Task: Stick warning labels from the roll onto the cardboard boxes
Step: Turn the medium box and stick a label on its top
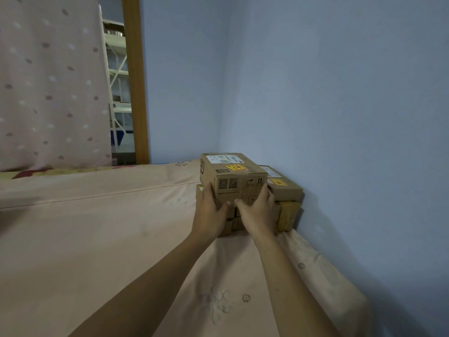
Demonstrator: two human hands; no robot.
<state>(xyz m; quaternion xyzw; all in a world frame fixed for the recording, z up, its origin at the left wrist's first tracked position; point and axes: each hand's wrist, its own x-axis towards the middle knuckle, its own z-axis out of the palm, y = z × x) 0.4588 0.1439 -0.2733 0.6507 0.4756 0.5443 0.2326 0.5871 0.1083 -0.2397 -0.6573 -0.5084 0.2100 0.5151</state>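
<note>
A cardboard box sits on top of a stack of boxes in the corner of the bed. A yellow warning label and a white shipping label are stuck on its top. My left hand grips its lower left side, and my right hand grips its lower right side, thumbs on the front face. Behind it to the right, a second box also bears a yellow label. Lower boxes are partly hidden by my hands. No label roll is in view.
The stack stands on a pink bedsheet against a blue wall on the right and at the back. A dotted pink curtain and a wooden door frame are at the far left.
</note>
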